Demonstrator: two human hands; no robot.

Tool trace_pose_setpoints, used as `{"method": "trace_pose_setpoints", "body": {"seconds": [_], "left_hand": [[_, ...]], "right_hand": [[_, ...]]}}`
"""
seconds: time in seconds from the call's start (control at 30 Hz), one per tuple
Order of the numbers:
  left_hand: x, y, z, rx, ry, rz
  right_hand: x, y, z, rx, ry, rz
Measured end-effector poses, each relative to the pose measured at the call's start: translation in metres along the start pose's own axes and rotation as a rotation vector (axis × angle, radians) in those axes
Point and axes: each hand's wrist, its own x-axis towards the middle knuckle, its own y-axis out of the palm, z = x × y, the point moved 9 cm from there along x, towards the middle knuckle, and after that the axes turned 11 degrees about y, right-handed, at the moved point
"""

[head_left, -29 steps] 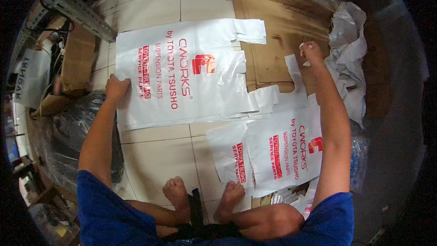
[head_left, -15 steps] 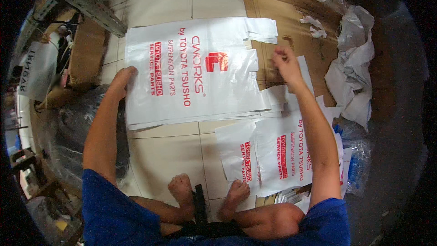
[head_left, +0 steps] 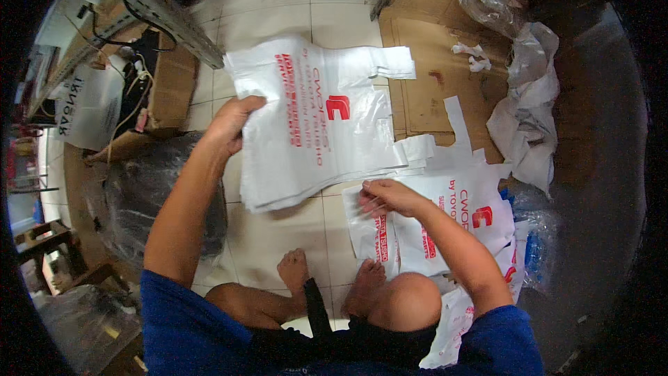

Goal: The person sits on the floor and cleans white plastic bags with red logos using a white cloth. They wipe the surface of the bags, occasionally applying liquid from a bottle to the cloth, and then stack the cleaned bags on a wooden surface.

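Observation:
A stack of white plastic carrier bags with red print lies over the tiled floor in front of me, its cut-out handles toward the right. My left hand is closed on the stack's left edge, thumb on top, and the sheets bow up beside it. More white printed bags lie spread out at the lower right. Over their upper left corner is my right hand, its fingers loosely bent, apart and slightly blurred. It appears to hold nothing; whether it touches the bags below, I cannot tell.
Flattened brown cardboard lies at the right, with crumpled white plastic on its far side. A metal shelf post and a cardboard box stand at the left. Near them sits a dark plastic-wrapped bundle.
My left hand has taken hold of the stack's left edge and bent it upward and to the right. My right hand has come down from the handle side to the lower bags.

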Motion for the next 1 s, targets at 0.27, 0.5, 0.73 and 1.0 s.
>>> {"method": "trace_pose_setpoints", "body": {"seconds": [0.27, 0.5, 0.73, 1.0], "left_hand": [[-0.122, 0.073, -0.133, 0.017, 0.161, -0.087], [-0.248, 0.103, -0.233, -0.268, 0.271, -0.228], [-0.353, 0.159, -0.324, -0.051, 0.482, -0.218], [-0.484, 0.169, -0.448, -0.031, 0.697, -0.262]], "right_hand": [[-0.044, 0.047, 0.029, 0.486, -0.058, -0.119], [-0.112, 0.212, 0.0, 1.044, 0.159, 0.422], [-0.246, 0.271, 0.03, 1.163, -0.197, 0.806], [-0.429, 0.237, 0.132, 0.969, -0.222, 0.196]]}}
